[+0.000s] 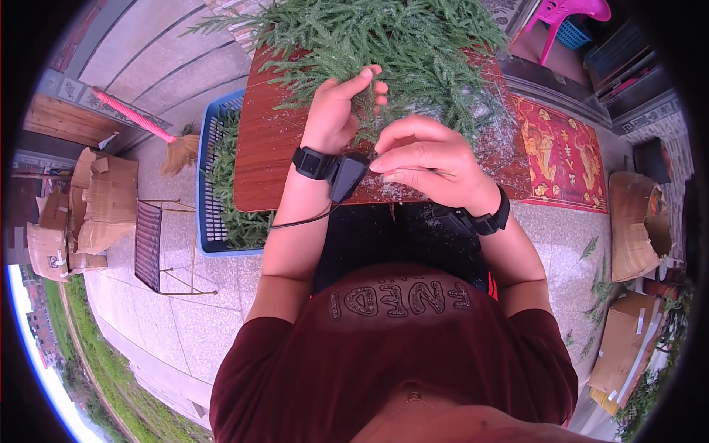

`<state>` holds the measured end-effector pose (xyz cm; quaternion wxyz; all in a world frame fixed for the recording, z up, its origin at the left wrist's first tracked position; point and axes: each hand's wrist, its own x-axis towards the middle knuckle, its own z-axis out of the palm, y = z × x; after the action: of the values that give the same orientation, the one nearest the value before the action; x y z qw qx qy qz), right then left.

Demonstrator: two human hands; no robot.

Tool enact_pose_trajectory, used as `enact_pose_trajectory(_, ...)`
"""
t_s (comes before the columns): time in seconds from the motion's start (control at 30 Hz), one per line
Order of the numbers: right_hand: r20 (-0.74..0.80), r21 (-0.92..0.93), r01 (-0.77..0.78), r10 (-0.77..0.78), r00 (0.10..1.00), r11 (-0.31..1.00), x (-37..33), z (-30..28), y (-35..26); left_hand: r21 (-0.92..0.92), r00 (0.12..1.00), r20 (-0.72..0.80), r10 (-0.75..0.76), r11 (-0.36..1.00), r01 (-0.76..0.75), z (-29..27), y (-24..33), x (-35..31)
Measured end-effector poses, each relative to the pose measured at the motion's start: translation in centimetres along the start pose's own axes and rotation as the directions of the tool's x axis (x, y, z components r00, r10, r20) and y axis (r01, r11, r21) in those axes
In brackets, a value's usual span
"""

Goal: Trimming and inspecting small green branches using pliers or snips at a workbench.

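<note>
While loosely curled, left hand (340, 107) around a green sprig (368, 102)

The counter (262, 162) has a smooth, reddish-brown, wood-grained top with a rounded near left corner. A thick heap of green needle-leaved sprigs (384, 37) lies on it, running up to the upper edge of the view, with some tips reaching past the counter's left side. Pale flecks (506, 144) are strewn to the right of the heap and just nearer than it; more are caught among its needles. Left of the heap, the wood grain shows plainly.
</note>
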<state>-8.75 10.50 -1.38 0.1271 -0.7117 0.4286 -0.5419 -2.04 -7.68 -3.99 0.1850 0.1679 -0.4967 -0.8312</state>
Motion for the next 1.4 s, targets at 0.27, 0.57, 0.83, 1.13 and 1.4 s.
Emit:
enact_pose_trajectory(0.27,-0.09,-0.057,-0.082,0.076,0.993,0.995,-0.4,0.7,0.6,-0.14,0.958,-0.241,0.153,0.972,-0.19,1.1,0.8,-1.0)
enact_pose_trajectory(0.57,-0.369,0.553,-0.267,0.52,0.77,0.789,-0.6,-2.5,1.6,-0.113,0.956,-0.214,0.201,0.967,-0.228,3.4,0.6,-2.1)
enact_pose_trajectory(0.83,-0.578,0.24,-0.353,0.425,0.696,0.904,-0.4,-3.8,2.1,-0.012,0.973,0.221,-0.071,0.997,0.076,3.2,-0.4,-2.5)
enact_pose_trajectory(1.13,-0.503,0.383,-0.35,0.51,0.698,0.855,-0.8,-3.8,2.1,0.509,0.985,0.163,0.057,0.851,-0.133,5.6,-0.5,-3.9)
enact_pose_trajectory(1.4,-0.531,0.417,-0.33,0.521,0.668,0.847,-0.8,-3.6,2.8,0.571,0.928,0.104,0.357,0.743,-0.35,4.1,-1.8,-2.3)
